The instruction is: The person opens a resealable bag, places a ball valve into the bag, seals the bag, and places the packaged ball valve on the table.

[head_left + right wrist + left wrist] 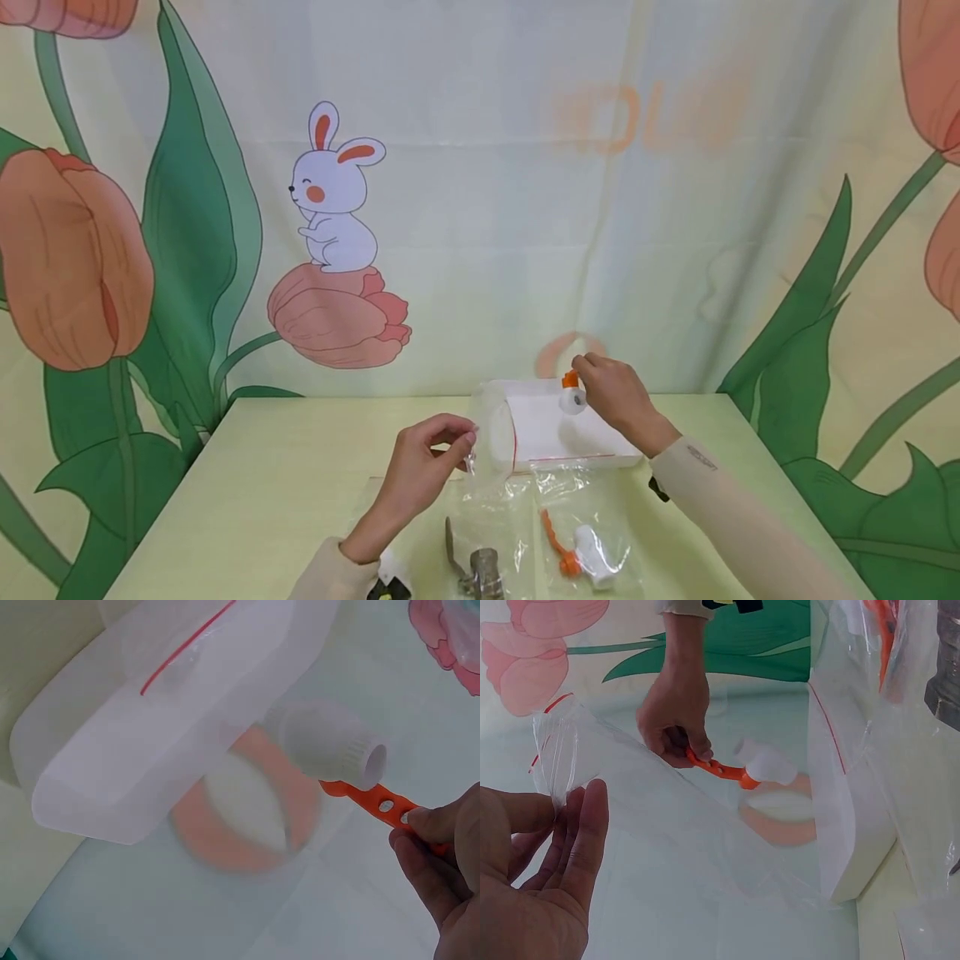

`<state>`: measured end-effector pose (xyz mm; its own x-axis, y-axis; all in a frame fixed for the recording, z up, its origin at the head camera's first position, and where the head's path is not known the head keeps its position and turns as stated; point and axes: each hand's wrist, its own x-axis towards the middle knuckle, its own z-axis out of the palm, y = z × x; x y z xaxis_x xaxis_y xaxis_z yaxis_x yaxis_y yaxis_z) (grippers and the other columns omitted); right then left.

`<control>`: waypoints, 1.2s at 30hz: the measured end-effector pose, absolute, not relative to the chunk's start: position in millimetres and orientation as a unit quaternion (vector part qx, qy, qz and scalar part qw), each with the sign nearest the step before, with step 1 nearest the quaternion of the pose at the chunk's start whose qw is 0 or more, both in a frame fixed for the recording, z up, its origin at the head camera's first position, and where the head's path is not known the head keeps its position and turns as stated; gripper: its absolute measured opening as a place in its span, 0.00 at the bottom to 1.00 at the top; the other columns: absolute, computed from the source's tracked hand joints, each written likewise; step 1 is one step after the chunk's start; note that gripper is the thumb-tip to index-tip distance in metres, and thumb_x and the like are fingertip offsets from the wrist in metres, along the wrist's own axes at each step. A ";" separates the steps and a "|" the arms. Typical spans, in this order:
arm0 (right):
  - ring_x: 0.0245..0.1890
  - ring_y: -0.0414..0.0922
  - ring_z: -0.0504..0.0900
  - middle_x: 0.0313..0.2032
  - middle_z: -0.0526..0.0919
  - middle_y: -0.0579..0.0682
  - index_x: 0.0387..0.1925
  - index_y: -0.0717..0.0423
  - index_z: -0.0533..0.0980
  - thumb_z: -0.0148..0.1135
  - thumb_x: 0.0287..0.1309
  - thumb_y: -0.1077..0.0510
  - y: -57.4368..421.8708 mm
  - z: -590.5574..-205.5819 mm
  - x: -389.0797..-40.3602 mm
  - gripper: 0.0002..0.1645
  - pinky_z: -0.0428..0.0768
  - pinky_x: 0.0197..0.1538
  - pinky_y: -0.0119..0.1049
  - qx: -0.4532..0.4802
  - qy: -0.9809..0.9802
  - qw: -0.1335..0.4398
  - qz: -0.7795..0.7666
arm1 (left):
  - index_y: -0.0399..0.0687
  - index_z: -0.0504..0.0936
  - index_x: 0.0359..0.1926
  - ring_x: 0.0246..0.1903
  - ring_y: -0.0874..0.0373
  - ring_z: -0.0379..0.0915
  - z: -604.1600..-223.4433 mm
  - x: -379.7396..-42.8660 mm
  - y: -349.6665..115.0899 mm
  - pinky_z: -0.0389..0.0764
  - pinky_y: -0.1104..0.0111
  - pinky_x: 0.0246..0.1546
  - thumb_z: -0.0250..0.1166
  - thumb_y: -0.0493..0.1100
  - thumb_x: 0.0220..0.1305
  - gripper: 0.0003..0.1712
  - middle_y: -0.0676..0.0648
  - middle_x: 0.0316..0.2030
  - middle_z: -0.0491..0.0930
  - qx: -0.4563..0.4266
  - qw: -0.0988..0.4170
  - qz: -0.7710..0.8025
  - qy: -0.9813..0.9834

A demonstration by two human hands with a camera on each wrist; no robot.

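My right hand (618, 396) pinches the orange lever handle (375, 802) of a white plastic ball valve (322, 742). The valve hangs in the air over the white tray (628, 450), apart from it. My left hand (420, 471) pinches the top of a clear zip bag (660, 810) between thumb and fingers. In the left wrist view, the bag droops from those fingers and shows a red strip at its top; nothing is visible inside it. Whether its mouth is parted cannot be made out.
Nearer on the table lie a clear bag holding a metal valve (487, 571) with a lever and another bag with a white valve (594, 554) with an orange handle. Clear bags with red strips lie over the tray. Behind the table hangs a printed curtain (480, 208).
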<state>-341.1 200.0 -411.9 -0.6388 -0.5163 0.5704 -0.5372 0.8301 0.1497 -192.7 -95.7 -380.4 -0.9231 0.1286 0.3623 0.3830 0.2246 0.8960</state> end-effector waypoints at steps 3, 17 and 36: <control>0.24 0.46 0.81 0.31 0.84 0.51 0.36 0.58 0.79 0.69 0.50 0.71 201.7 -405.0 -329.4 0.12 0.82 0.26 0.35 0.286 -0.897 0.333 0.046 | 0.34 0.84 0.42 0.27 0.47 0.83 -381.6 -193.0 -95.7 0.87 0.56 0.31 0.64 0.31 0.64 0.06 0.36 0.32 0.84 -0.165 0.108 -0.599 -0.776; 0.28 0.47 0.85 0.32 0.85 0.53 0.36 0.59 0.80 0.72 0.48 0.69 207.1 -384.9 -289.0 0.12 0.86 0.31 0.38 0.281 -0.861 0.409 0.112 | 0.34 0.83 0.42 0.26 0.50 0.83 -384.2 -193.9 -97.4 0.87 0.59 0.30 0.64 0.32 0.64 0.07 0.38 0.32 0.84 -0.169 0.115 -0.595 -0.778; 0.29 0.52 0.87 0.34 0.88 0.56 0.35 0.64 0.82 0.59 0.67 0.55 200.7 -342.4 -234.1 0.15 0.85 0.32 0.44 0.308 -0.746 0.562 0.182 | 0.32 0.83 0.41 0.28 0.49 0.83 -382.4 -192.9 -91.7 0.87 0.61 0.30 0.64 0.31 0.64 0.07 0.37 0.32 0.83 -0.153 0.116 -0.602 -0.775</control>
<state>-234.1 200.7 -342.4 -0.1781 -0.2554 0.9503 -0.6636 0.7442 0.0756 -192.9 -91.7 -382.4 -0.9262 0.0980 0.3642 0.3771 0.2286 0.8975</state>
